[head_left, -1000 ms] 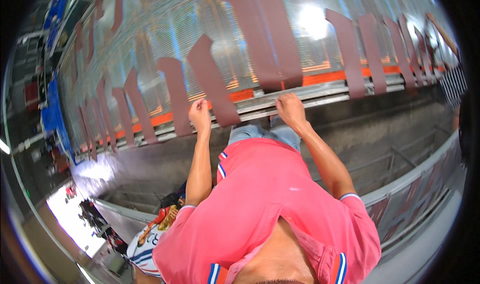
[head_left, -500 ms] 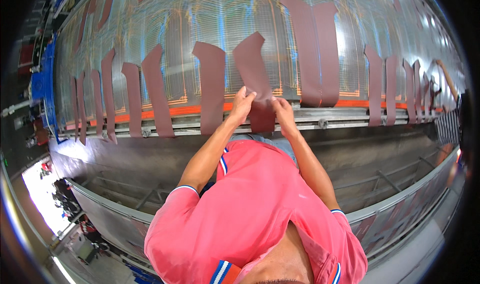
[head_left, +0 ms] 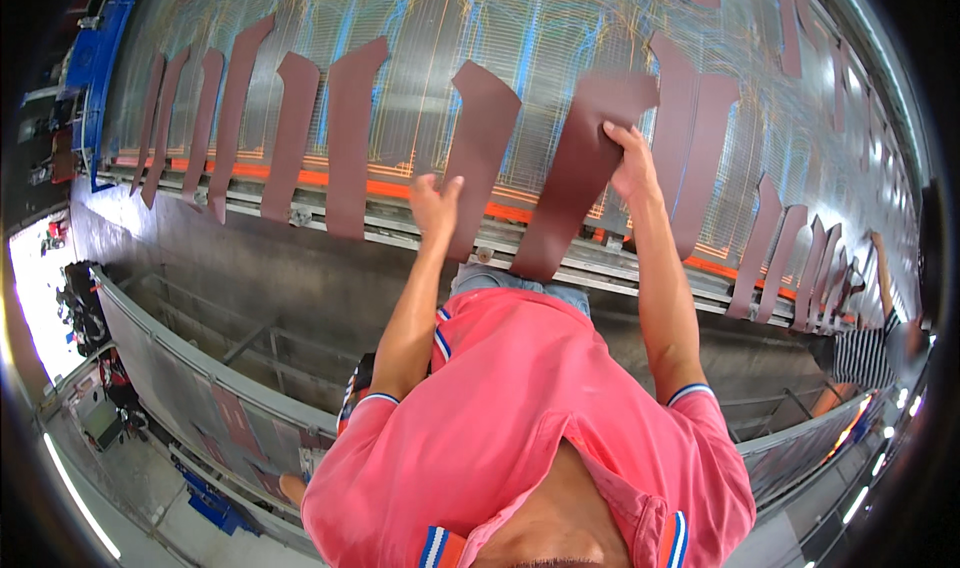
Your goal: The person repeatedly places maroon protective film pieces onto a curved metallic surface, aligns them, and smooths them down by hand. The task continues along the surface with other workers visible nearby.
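The right hand [head_left: 632, 163] lies on a dark brown sheet piece [head_left: 578, 173]; its fingers are curled on the right edge of the piece, near the top end, and grip it there. This piece is tilted, with its lower end over the metal rail [head_left: 560, 258] that runs along the near edge of the big wire frame [head_left: 520, 48]. The left hand [head_left: 435, 206] is open, the fingers are straight and a little spread. It holds nothing. It is just beside a second brown piece [head_left: 480, 148], at the lower left edge of that one, but I cannot tell if it really touches it.

Many other brown pieces [head_left: 345, 138] hang in a row on the same frame, to the left and to the right of the two hands. An orange strip [head_left: 400, 189] goes along the frame just above the rail.

The person wears a pink polo shirt [head_left: 520, 418]. At the far right end of the frame, a co-worker in a striped shirt [head_left: 860, 353] stands with one arm raised up to the brown pieces there.
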Demonstrator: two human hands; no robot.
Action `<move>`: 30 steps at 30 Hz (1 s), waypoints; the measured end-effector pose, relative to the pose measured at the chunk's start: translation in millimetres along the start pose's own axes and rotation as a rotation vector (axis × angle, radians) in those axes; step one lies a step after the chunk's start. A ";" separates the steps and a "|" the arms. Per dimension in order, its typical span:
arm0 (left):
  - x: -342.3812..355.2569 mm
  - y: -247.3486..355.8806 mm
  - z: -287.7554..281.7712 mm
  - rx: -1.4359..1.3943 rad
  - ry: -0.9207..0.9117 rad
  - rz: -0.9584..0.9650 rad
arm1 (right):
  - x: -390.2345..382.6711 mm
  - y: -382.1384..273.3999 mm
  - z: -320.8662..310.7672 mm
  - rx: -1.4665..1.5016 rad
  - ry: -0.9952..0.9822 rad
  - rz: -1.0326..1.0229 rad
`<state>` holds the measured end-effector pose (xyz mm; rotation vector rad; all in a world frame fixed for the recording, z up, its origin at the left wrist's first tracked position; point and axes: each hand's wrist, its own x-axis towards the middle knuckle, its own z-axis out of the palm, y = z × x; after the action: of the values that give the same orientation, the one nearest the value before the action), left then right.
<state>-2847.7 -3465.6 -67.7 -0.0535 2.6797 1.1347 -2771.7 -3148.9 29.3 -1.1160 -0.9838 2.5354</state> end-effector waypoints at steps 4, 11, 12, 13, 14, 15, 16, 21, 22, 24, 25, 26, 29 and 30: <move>-1.8 -19.5 -1.3 -0.072 -0.083 -0.110 | 36.4 -4.6 14.8 -0.076 -0.145 -0.003; 12.8 -28.9 -22.5 -0.391 -0.013 -0.141 | 63.9 -15.6 36.7 -0.093 -0.066 -0.034; 13.9 -35.2 -27.9 -0.361 0.019 -0.150 | 68.3 -15.8 37.7 -0.099 -0.074 -0.034; 13.3 -25.8 -39.5 -0.401 -0.025 -0.166 | 73.3 -16.9 38.1 -0.104 -0.082 -0.036; 14.9 -29.4 -41.9 -0.457 -0.076 -0.183 | 78.2 -17.4 38.8 -0.110 -0.089 -0.039; 16.9 -32.7 -43.9 -0.513 -0.128 -0.200 | 83.5 -15.8 39.2 -0.099 -0.086 -0.028; 18.8 -26.7 -45.5 -0.575 -0.178 -0.214 | 89.3 -15.4 41.0 -0.092 -0.086 -0.022; 14.5 28.7 -39.3 0.188 0.167 0.237 | 99.8 -22.1 53.8 -0.017 -0.070 -0.028; 11.1 40.3 -29.6 0.063 0.117 0.288 | 100.4 -27.8 52.7 0.016 -0.089 -0.039; -3.6 63.8 6.4 -0.614 -0.241 0.004 | 109.9 -28.6 50.9 0.023 -0.124 -0.022; -10.9 71.1 26.1 -0.606 -0.326 -0.082 | 122.1 -29.8 41.7 0.006 -0.122 -0.026; -20.6 67.6 46.4 -0.595 -0.408 -0.169 | 133.8 -29.7 36.1 -0.010 -0.122 -0.027; -35.2 69.7 69.5 -0.368 -0.223 -0.140 | 156.6 -37.5 16.3 -0.284 0.158 -0.065; -41.2 76.1 68.9 -0.310 -0.181 -0.156 | 161.6 -41.8 9.9 -0.522 0.283 -0.191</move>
<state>-2803.4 -3365.6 -51.2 -0.1978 2.2813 1.4179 -2894.2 -3053.5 -32.6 -1.3796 -1.6273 1.9485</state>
